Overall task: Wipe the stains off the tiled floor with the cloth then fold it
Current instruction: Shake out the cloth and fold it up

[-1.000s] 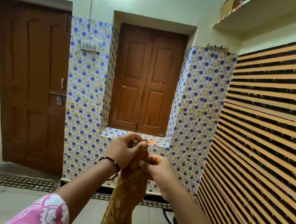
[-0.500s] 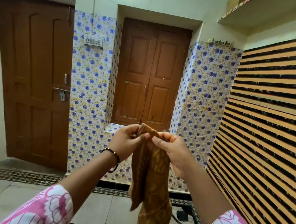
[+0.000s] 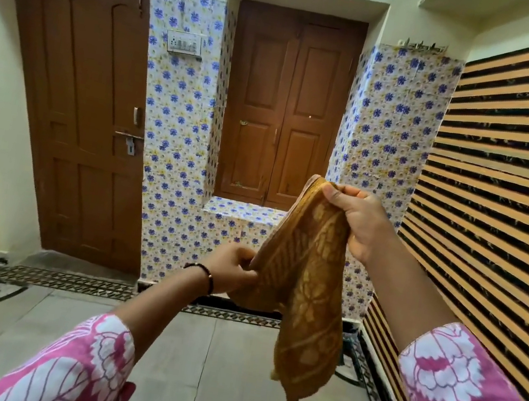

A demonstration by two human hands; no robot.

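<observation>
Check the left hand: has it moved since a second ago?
Yes. The left hand has dropped from the window ledge level, leaving the right hand holding the cloth top.

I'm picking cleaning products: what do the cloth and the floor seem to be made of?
Cloth: soft woven fabric, probably cotton, mustard with a paler print; it drapes limply from both hands. Floor: grey tiles, likely ceramic or stone, with a dull sheen and thin joints.

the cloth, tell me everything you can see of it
The cloth is mustard yellow with a paler leafy print and looks like soft woven fabric. It hangs in the air, doubled over. The right hand pinches its top edge; the left hand holds its side lower down. Its free end dangles above the tiled floor.
</observation>
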